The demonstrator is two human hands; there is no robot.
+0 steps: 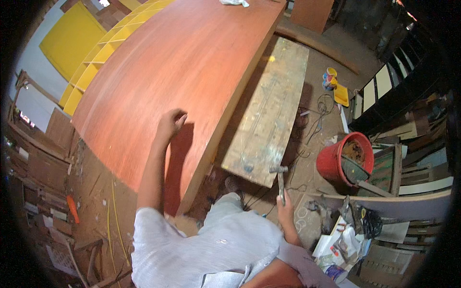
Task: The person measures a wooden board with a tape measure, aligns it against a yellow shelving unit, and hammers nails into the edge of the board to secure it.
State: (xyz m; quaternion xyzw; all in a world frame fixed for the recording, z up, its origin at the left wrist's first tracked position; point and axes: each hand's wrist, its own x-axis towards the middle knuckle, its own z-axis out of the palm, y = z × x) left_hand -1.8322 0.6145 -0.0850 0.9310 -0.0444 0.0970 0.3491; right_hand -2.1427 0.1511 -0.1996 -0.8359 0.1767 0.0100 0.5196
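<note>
Two hands were busy when I watched through the head camera. My left hand (pixel 170 124) rested on the big reddish-brown wooden panel (pixel 177 67), near its lower right part, with the fingers curled in narrow against the surface; I could not tell if they pinched something small. My right hand (pixel 286 207) hung low beside my body and its fingers were closed around the handle of a hammer (pixel 280 182). The hammer pointed upward, its metal head just in front of the near end of the worn worktop (pixel 269 120). This worktop, a long grey plank with paint stains, lay just beside the right edge of the panel and lower than it. A red bucket (pixel 343 161) stood on the floor to the right, well apart from the hammer. Yellow shelves (pixel 103 48) stood behind the far left edge of the panel. Cables lay on the floor (pixel 314 72) near the bucket.
</note>
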